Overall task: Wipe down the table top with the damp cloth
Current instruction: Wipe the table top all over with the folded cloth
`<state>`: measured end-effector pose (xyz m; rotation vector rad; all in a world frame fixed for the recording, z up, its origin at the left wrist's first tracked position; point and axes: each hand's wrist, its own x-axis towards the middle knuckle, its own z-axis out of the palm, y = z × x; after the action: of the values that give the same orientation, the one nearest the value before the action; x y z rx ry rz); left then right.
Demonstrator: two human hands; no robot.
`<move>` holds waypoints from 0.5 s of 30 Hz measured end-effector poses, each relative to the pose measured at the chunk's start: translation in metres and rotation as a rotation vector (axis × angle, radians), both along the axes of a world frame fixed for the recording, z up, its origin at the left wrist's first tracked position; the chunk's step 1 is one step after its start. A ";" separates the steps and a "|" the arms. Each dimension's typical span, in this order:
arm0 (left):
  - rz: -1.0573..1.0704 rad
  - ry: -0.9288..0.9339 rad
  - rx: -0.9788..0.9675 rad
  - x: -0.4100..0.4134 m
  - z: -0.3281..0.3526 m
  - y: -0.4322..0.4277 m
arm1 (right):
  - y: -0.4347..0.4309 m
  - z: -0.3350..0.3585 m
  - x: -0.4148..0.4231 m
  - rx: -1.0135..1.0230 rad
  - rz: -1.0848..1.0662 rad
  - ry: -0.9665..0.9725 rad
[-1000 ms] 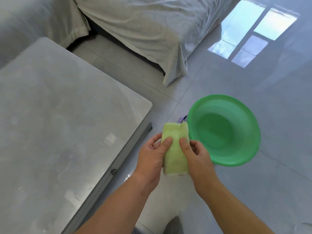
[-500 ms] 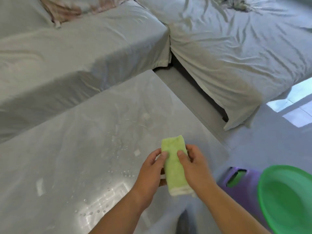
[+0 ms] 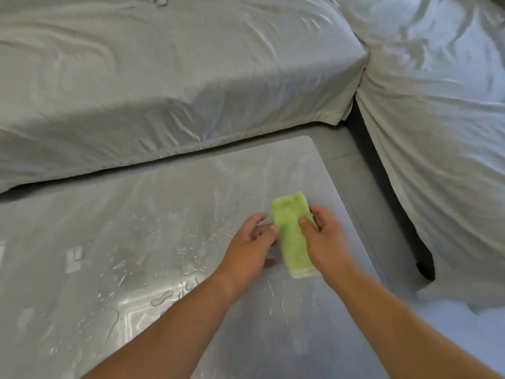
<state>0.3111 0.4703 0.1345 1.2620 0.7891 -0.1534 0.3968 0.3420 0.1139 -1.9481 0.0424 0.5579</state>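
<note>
A folded light-green cloth [image 3: 292, 233] is held above the right part of the grey glossy table top [image 3: 131, 242]. My right hand [image 3: 325, 242] grips the cloth from its right side, thumb across the top. My left hand [image 3: 251, 247] is at the cloth's left edge, its thumb tip touching the edge and its fingers loosely spread. Water drops and streaks lie on the table to the left of my hands.
A sofa under a grey cover [image 3: 164, 77] runs along the table's far edge. A second covered sofa section [image 3: 442, 119] stands at the right, with a strip of floor [image 3: 355, 165] between it and the table.
The view swung left from the green basin and floor onto the table. Both hands carried the cloth out over the table top. My left hand loosened its hold on the cloth.
</note>
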 end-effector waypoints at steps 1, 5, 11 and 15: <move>0.000 -0.011 0.071 0.012 -0.009 0.006 | 0.005 -0.006 0.019 -0.021 0.014 -0.020; -0.155 -0.032 0.526 0.040 -0.041 0.041 | 0.027 -0.027 0.085 -0.097 0.056 -0.062; -0.506 0.278 1.203 0.038 -0.076 0.100 | 0.046 -0.057 0.120 -0.565 0.265 -0.393; -0.537 0.429 1.225 0.029 -0.088 0.106 | 0.043 -0.079 0.096 -0.704 0.539 -0.547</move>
<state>0.3405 0.5759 0.0460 2.6619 0.9088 -0.4173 0.4924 0.3852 0.0349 -2.7647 -0.7400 0.3479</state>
